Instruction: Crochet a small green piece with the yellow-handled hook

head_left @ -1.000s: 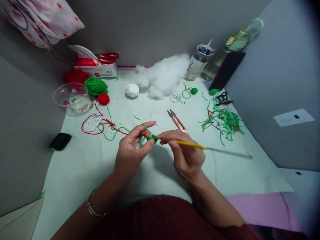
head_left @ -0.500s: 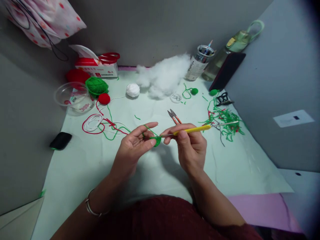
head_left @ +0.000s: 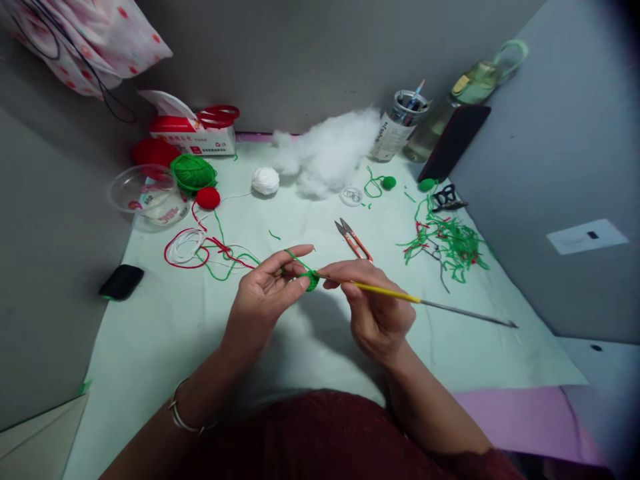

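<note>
My left hand (head_left: 267, 290) pinches a small green crochet piece (head_left: 313, 283) between thumb and fingers, and green yarn runs over its raised index finger. Closed around a yellow-handled crochet hook (head_left: 395, 292) is my right hand (head_left: 377, 310). One end of the hook meets the green piece, while its long metal end points to the lower right. Just beyond my right hand lie orange thread snips (head_left: 354, 239). Green, red and white yarn strands (head_left: 220, 257) lie on the table left of my left hand.
White stuffing (head_left: 333, 153), a white yarn ball (head_left: 265, 181) and a can of pens (head_left: 400, 127) stand at the back. At left are a green yarn ball (head_left: 194, 173), a clear plastic tub (head_left: 145, 193) and a tissue box (head_left: 200, 139). Yarn scraps (head_left: 450, 243) are heaped at right.
The crochet hook has swung, its free metal end dropping toward the lower right. My right hand has turned with it, uncovering more of the snips. My left hand stays nearly still.
</note>
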### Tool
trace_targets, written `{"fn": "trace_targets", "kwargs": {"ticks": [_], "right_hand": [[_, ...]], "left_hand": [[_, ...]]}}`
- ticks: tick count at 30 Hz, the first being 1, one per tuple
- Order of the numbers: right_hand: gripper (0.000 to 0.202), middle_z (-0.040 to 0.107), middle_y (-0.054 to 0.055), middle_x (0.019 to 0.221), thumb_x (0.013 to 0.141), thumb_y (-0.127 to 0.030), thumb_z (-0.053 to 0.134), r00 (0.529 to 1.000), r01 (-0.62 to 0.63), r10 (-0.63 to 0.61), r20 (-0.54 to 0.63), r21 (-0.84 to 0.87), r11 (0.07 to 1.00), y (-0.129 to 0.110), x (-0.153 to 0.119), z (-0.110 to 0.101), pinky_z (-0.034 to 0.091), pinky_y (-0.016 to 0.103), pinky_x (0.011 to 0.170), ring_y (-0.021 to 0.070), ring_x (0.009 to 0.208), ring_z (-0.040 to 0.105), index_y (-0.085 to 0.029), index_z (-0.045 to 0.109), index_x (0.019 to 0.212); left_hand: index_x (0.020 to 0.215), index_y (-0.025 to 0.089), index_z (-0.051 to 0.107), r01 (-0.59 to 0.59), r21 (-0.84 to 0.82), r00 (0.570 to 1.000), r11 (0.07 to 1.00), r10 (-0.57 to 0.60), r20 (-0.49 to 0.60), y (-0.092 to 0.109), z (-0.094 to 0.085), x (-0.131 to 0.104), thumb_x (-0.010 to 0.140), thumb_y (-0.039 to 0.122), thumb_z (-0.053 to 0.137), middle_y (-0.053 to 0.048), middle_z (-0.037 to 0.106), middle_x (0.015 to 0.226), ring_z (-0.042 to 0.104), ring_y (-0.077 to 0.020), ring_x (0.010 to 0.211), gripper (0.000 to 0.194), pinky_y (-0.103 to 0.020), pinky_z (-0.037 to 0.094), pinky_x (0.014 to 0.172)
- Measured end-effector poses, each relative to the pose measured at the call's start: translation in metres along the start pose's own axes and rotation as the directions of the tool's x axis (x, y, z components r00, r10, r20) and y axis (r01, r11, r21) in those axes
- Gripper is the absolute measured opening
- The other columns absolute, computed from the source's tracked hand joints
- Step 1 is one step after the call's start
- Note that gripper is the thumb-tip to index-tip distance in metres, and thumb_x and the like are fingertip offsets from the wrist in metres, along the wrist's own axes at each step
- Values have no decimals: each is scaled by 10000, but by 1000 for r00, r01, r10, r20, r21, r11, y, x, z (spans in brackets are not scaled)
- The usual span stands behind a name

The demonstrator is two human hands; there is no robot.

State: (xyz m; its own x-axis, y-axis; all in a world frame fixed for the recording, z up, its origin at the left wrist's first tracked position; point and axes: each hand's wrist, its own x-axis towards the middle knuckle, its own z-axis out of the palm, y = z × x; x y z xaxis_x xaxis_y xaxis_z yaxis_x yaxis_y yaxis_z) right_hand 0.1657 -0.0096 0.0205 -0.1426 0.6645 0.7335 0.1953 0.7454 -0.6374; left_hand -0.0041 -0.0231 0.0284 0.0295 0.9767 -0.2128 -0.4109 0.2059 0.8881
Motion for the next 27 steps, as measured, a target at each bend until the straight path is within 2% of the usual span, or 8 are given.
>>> {"fn": "trace_targets", "kwargs": {"ticks": [4,8,11,14,18,21,23,27], "right_hand": [[241,800,64,968,1026,-117,585,992,113,-99,78,-205,972,3,-3,2,650,338,715,185,864,763,-222,721,1195],[266,791,66,1026,1000,-128,642,974,225,-199,110,-354,908,4,-5,2,645,326,718,186,903,753,-265,751,1201],[244,785,59,970,1038,-164,587,998,-45,41,-49,-81,996,1,-2,1,626,345,685,184,827,735,-259,761,1180],[199,767,31,888,1053,-237,590,947,-284,308,-90,217,934,0,5,0,592,326,634,156,715,684,-260,787,1067],[170,795,22,930,1041,-278,627,932,-352,363,-7,229,908,0,10,3,619,312,689,148,768,717,-261,797,1036],[183,796,19,909,1044,-239,612,956,-288,292,-19,111,951,-2,6,5,629,314,674,150,745,729,-264,792,1069],[196,799,37,949,1020,-192,642,987,-162,162,-4,-48,986,-4,1,7,639,327,702,169,814,747,-274,793,1116],[358,798,74,1109,963,-73,677,998,54,-43,46,-279,959,-5,-5,6,648,342,765,193,945,757,-291,776,1228]], "left_hand": [[1198,239,812,8,0,1000,1000,-8,-10,-1,4,0,805,205,881,11,684,885,595,-112,836,400,-215,480,816],[1313,215,766,226,-189,972,956,-208,109,2,6,0,799,263,884,23,638,783,517,-84,668,529,-219,471,709],[1204,177,816,290,-282,956,914,-263,130,6,5,2,783,244,885,63,544,680,354,-42,546,432,-230,496,730],[1135,203,842,210,-281,977,936,-191,93,6,3,5,767,229,893,45,586,731,417,-46,582,373,-226,491,763],[1167,250,842,149,-163,986,975,-133,105,3,1,4,792,262,879,2,660,847,565,-100,762,378,-214,457,753],[1174,263,839,70,-114,996,991,-64,55,0,3,2,806,261,887,7,674,878,589,-103,833,371,-206,460,815],[1197,269,829,58,-144,998,988,-56,19,-1,6,1,797,239,901,17,681,868,601,-99,838,408,-202,469,836],[1164,241,838,264,-324,964,909,-235,125,-2,10,1,777,256,906,-3,716,889,647,-122,848,394,-240,522,852]]}}
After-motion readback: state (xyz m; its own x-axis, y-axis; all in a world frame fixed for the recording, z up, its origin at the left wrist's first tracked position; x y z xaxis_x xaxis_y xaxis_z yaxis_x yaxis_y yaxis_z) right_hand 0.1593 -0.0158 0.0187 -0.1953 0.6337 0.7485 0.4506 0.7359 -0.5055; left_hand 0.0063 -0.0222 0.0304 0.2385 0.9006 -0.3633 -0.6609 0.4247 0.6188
